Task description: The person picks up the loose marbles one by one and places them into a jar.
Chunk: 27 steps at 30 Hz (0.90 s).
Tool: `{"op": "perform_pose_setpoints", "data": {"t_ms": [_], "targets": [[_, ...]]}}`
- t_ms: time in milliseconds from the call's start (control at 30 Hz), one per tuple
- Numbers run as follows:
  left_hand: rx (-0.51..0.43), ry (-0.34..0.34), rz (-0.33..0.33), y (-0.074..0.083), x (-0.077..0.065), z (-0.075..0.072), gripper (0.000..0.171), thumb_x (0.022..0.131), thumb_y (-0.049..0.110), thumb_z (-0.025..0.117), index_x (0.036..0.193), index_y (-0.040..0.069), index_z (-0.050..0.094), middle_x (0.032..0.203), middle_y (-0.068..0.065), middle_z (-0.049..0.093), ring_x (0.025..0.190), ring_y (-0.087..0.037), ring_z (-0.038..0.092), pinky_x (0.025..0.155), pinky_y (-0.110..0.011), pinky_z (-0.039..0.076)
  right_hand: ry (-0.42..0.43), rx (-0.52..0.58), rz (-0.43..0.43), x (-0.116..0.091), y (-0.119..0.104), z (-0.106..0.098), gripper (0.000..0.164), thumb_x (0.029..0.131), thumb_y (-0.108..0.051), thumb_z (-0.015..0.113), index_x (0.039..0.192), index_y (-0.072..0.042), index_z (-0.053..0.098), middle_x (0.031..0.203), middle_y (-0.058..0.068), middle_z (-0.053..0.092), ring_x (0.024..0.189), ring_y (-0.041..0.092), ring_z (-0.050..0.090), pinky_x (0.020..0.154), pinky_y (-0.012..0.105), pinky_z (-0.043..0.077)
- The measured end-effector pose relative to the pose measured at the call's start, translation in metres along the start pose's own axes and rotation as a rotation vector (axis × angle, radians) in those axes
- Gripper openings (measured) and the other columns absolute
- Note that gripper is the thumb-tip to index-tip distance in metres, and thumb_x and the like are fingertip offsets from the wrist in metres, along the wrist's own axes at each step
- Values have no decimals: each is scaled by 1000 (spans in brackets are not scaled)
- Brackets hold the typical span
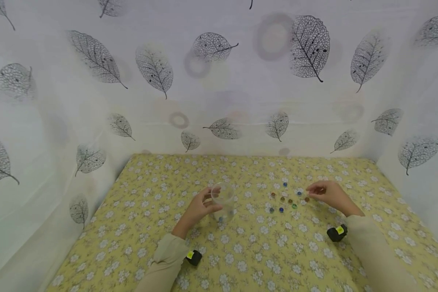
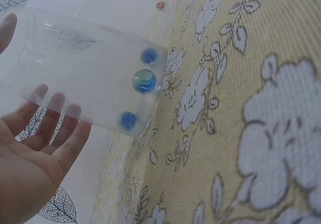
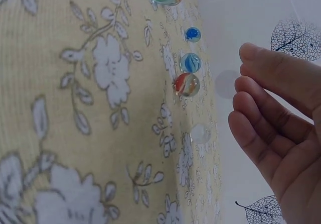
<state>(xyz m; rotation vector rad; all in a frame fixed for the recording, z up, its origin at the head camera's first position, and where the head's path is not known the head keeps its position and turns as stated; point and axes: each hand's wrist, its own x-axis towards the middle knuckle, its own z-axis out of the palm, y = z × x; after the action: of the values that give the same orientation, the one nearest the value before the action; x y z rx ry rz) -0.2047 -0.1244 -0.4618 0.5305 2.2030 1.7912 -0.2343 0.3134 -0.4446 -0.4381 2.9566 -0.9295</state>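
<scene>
My left hand point(image 1: 200, 207) grips a clear plastic cup point(image 1: 226, 202), thumb on one side and fingers round the other. In the left wrist view, several blue marbles lie at the bottom of the cup, one of them a clear marble with a blue swirl point(image 2: 144, 81). The cup's base is right at the cloth. Over on the right, my right hand point(image 1: 328, 195) hovers low beside loose marbles, fingers slightly bent and holding nothing. Nearest to it are a red-brown marble point(image 1: 307, 199) and a blue marble point(image 1: 299, 194); a green marble point(image 1: 294, 206) lies a little further left.
Several other marbles are scattered between the cup and my right hand, including a dark blue marble point(image 1: 281, 210) and a red marble point(image 1: 273, 195). A yellow flowered cloth point(image 1: 241, 259) covers the table. Behind and at both sides hangs a white leaf-print curtain point(image 1: 241, 97).
</scene>
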Motion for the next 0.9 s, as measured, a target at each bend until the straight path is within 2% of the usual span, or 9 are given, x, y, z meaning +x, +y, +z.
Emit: {"op": "perform_pose_setpoints", "data": {"t_ms": [100, 333, 633, 900], "targets": [[2, 4, 3, 0, 0, 0, 64, 88, 17, 67, 144, 11, 35, 145, -18, 37, 135, -32, 36, 114, -47, 34, -11, 2, -4, 0, 4, 1, 20, 85, -13, 70, 102, -3, 70, 88, 6, 68, 71, 1, 57, 63, 19, 53], [3, 5, 24, 0, 0, -1, 68, 88, 19, 67, 145, 6, 33, 145, -21, 36, 134, -34, 37, 113, -48, 35, 5, 4, -21, 3, 13, 1, 17, 83, -10, 71, 98, -2, 71, 86, 8, 69, 70, 0, 57, 63, 19, 53], [-2, -3, 13, 0, 1, -2, 67, 89, 20, 66, 145, 9, 33, 145, -21, 36, 135, -32, 36, 114, -47, 34, -74, 32, 1, 5, 14, 8, 18, 83, -9, 70, 99, 0, 70, 86, 9, 68, 70, 5, 59, 62, 21, 53], [4, -14, 20, 1, 0, -1, 66, 88, 13, 67, 145, 10, 34, 146, -21, 36, 136, -33, 36, 115, -47, 33, -133, 49, 29, 7, 17, 14, 13, 83, -13, 71, 94, -7, 72, 87, 6, 71, 71, 7, 61, 61, 21, 53]]}}
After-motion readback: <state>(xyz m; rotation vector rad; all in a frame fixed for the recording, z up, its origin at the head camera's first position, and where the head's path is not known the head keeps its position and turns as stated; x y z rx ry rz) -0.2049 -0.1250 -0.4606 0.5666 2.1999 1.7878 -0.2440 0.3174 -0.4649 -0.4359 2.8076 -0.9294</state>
